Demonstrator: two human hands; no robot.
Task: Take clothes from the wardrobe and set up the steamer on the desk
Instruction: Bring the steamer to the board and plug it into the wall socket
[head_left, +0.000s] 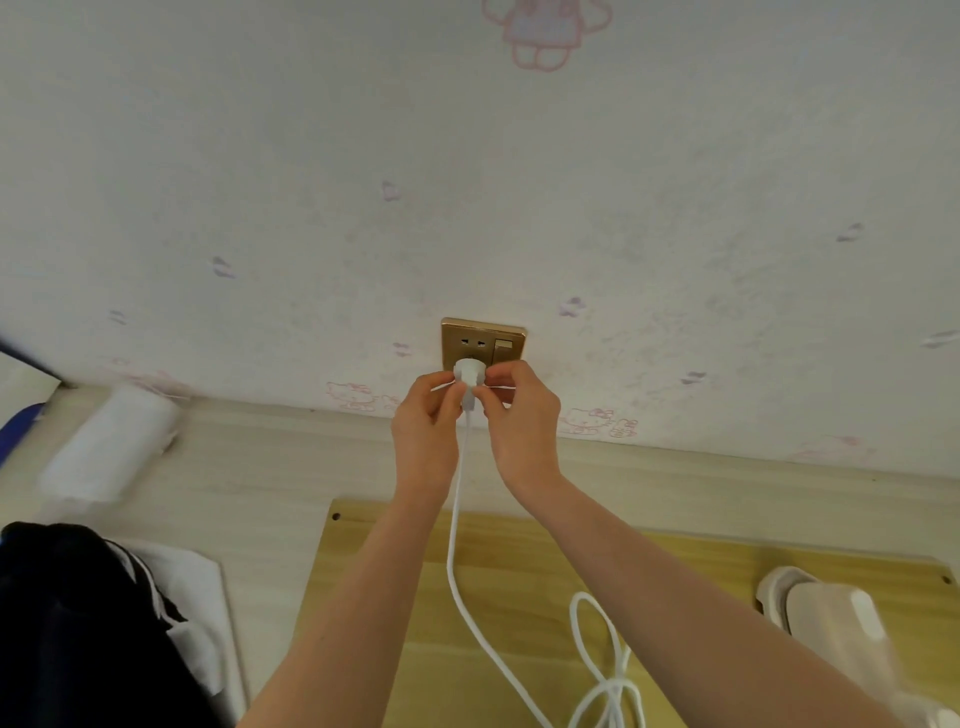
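Note:
A white plug (469, 375) sits at the lower part of a gold wall socket (483, 344). My left hand (427, 425) pinches the plug from the left and my right hand (521, 410) pinches it from the right. Its white cord (457, 540) hangs down between my wrists and loops over the yellow wooden desk board (524, 587). The cream-white steamer (826, 618) lies on the desk at the right, partly behind my right forearm. Dark clothes (78, 623) with a white garment lie at the lower left.
The wall has pale wallpaper with pink cartoon prints. A white roll-shaped object (111, 441) lies on the light wooden surface at the left, beside something blue (15, 431) at the frame edge. The socket plate has a switch (503, 345) at its right.

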